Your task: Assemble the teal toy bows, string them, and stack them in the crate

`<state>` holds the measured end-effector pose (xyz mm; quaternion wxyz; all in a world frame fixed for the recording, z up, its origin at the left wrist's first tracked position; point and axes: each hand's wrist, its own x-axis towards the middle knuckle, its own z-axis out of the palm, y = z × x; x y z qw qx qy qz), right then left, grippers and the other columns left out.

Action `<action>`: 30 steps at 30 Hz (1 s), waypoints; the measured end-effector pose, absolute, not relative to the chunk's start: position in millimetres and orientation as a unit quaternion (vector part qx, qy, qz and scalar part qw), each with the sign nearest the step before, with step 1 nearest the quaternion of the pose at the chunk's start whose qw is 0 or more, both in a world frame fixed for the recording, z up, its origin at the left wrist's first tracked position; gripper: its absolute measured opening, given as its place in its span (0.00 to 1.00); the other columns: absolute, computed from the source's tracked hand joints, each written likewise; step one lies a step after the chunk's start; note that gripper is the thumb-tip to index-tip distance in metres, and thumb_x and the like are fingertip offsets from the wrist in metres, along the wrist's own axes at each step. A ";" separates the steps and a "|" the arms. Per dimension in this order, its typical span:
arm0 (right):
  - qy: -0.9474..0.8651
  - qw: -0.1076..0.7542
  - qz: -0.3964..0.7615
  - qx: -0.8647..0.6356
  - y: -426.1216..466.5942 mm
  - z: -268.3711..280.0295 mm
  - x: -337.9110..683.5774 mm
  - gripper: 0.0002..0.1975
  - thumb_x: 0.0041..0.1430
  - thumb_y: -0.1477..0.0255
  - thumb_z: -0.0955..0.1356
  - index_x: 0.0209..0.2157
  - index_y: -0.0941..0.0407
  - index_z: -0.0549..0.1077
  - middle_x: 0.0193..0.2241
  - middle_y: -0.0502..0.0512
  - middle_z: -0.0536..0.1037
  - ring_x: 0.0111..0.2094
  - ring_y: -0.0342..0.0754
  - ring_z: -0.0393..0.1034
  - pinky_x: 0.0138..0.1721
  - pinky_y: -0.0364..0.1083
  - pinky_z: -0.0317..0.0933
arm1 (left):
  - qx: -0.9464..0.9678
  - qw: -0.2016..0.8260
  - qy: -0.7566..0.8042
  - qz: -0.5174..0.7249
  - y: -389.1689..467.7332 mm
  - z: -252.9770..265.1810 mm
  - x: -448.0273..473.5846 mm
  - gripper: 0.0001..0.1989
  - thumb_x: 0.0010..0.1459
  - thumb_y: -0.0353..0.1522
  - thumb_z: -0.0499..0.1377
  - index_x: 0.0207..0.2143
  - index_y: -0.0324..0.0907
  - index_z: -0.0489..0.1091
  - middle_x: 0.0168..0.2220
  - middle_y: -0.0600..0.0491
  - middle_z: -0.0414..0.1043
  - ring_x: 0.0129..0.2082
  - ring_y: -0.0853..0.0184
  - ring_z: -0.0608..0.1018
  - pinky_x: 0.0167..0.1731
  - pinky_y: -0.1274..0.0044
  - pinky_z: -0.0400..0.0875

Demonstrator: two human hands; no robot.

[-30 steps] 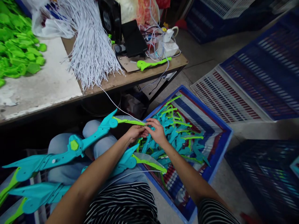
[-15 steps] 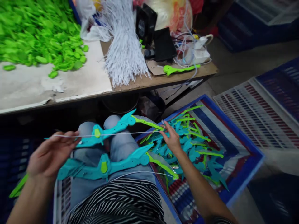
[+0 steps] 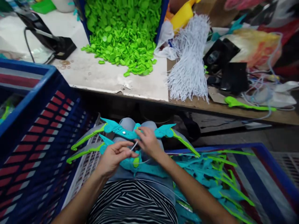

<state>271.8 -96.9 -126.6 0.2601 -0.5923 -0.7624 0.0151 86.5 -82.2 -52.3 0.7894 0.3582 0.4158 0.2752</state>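
Note:
Two turquoise toy bows with lime-green tips lie across my lap, the far toy bow (image 3: 127, 133) beyond the near toy bow (image 3: 149, 169). My left hand (image 3: 111, 157) is closed, its thumb and fingers pinching a short length of white string (image 3: 133, 146) between the two bows. That string runs up to the fingertips of my right hand (image 3: 149, 142), which are closed at its other end. The right hand covers part of the far bow's middle. The near bow's left part is hidden behind my left hand.
A blue crate (image 3: 259, 146) of more bows stands at my right, another blue crate (image 3: 46, 93) at my left. On the table (image 3: 144, 88) are a heap of green pieces (image 3: 121, 46), a bundle of white strings (image 3: 190, 68), a green bow limb (image 3: 249, 105) and tangled cables.
My hands were far apart with the string stretched along the far bow; now they meet at its middle. The right hand has left the bow's right tip. The view has turned left.

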 end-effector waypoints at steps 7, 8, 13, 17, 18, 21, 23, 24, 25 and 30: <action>-0.795 0.084 0.217 -0.560 -37.2 -113.8 241.0 0.25 0.57 0.71 0.68 0.57 0.54 0.66 0.42 0.62 0.75 0.43 0.55 0.69 0.46 0.56 0.62 | 0.326 0.805 0.391 0.305 -70.6 -38.8 57.3 0.17 0.42 0.41 0.70 0.25 0.37 0.69 0.17 0.55 0.70 0.18 0.71 0.73 0.23 0.79 0.68; -0.788 0.099 0.263 -0.548 -35.7 -112.2 252.2 0.24 0.57 0.71 0.67 0.56 0.54 0.66 0.42 0.61 0.76 0.43 0.54 0.70 0.46 0.54 0.63 | 0.319 0.799 0.397 0.319 -67.0 -38.9 50.4 0.18 0.42 0.41 0.70 0.24 0.37 0.69 0.16 0.56 0.69 0.17 0.73 0.71 0.22 0.79 0.67; -0.688 0.168 0.489 -0.510 -30.9 -113.9 294.1 0.22 0.53 0.69 0.66 0.52 0.54 0.72 0.44 0.53 0.78 0.45 0.53 0.73 0.47 0.49 0.65 | 0.291 0.674 0.470 0.490 -39.6 -42.0 27.4 0.19 0.39 0.41 0.70 0.24 0.38 0.67 0.14 0.60 0.64 0.13 0.80 0.60 0.17 0.84 0.60; -0.647 0.173 0.525 -0.526 -29.3 -117.3 297.9 0.25 0.50 0.65 0.67 0.51 0.56 0.73 0.46 0.53 0.78 0.47 0.56 0.72 0.51 0.51 0.64 | 0.325 0.558 0.509 0.569 -10.6 -42.6 23.1 0.18 0.38 0.40 0.70 0.24 0.37 0.68 0.15 0.59 0.65 0.13 0.79 0.60 0.14 0.85 0.55; -0.642 0.171 0.525 -0.532 -29.1 -117.5 297.4 0.25 0.50 0.64 0.67 0.51 0.57 0.73 0.46 0.54 0.77 0.47 0.57 0.72 0.51 0.52 0.64 | 0.339 0.544 0.518 0.567 -4.4 -43.2 23.1 0.17 0.39 0.39 0.69 0.24 0.37 0.69 0.15 0.59 0.65 0.13 0.79 0.61 0.14 0.85 0.54; -0.635 0.169 0.525 -0.541 -28.4 -117.9 296.3 0.25 0.50 0.64 0.67 0.50 0.57 0.74 0.47 0.55 0.77 0.48 0.58 0.71 0.51 0.53 0.64 | 0.372 0.513 0.535 0.559 9.7 -46.1 23.4 0.14 0.42 0.38 0.66 0.24 0.37 0.69 0.15 0.58 0.65 0.13 0.78 0.62 0.13 0.85 0.52; -0.633 0.171 0.529 -0.539 -27.9 -118.2 296.1 0.25 0.49 0.64 0.67 0.49 0.57 0.74 0.47 0.55 0.77 0.49 0.58 0.71 0.53 0.53 0.63 | 0.385 0.499 0.539 0.559 15.7 -48.1 22.5 0.13 0.44 0.37 0.65 0.24 0.37 0.69 0.15 0.58 0.65 0.13 0.78 0.62 0.13 0.85 0.52; -0.631 0.171 0.531 -0.539 -27.7 -118.4 296.0 0.25 0.49 0.64 0.67 0.49 0.57 0.74 0.48 0.55 0.77 0.49 0.58 0.71 0.53 0.54 0.62 | 0.391 0.494 0.540 0.558 18.0 -48.9 21.6 0.12 0.44 0.37 0.65 0.25 0.37 0.69 0.15 0.58 0.65 0.13 0.78 0.62 0.14 0.84 0.52; -0.629 0.172 0.532 -0.540 -27.6 -118.5 295.9 0.25 0.49 0.64 0.67 0.49 0.58 0.74 0.48 0.56 0.76 0.50 0.58 0.70 0.53 0.54 0.62 | 0.397 0.490 0.541 0.556 20.0 -49.4 20.5 0.12 0.45 0.37 0.64 0.25 0.37 0.69 0.15 0.58 0.66 0.13 0.78 0.62 0.14 0.84 0.52; -0.622 0.174 0.533 -0.547 -28.3 -117.3 295.1 0.26 0.49 0.63 0.67 0.49 0.59 0.74 0.48 0.57 0.77 0.50 0.58 0.70 0.53 0.54 0.62 | 0.434 0.474 0.540 0.543 26.8 -48.9 15.2 0.09 0.47 0.35 0.63 0.25 0.37 0.69 0.16 0.58 0.66 0.15 0.78 0.64 0.15 0.84 0.54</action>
